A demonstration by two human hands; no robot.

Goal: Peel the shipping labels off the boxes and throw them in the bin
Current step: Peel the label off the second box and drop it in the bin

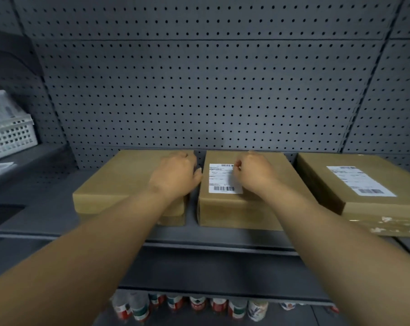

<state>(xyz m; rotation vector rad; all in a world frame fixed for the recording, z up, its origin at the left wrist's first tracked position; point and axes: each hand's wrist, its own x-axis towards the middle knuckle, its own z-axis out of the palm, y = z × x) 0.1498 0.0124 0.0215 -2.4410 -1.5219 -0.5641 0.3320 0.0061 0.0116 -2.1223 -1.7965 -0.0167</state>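
Observation:
Three brown cardboard boxes stand side by side on a grey shelf (128, 231). The left box (109, 191) shows no label on top. The middle box (225, 208) carries a white shipping label (220, 178), and the right box (373, 208) has its own white label (361, 181). My left hand (175, 175) rests over the right end of the left box, thumb touching the middle box's left edge. My right hand (255, 172) lies on the middle box, fingertips pinched at the label's upper right corner. No bin is in view.
A grey pegboard wall (211, 90) rises behind the boxes. A white perforated basket (11, 135) with papers sits on a shelf at far left. Cans and bottles (194, 304) line the lower shelf beneath my arms.

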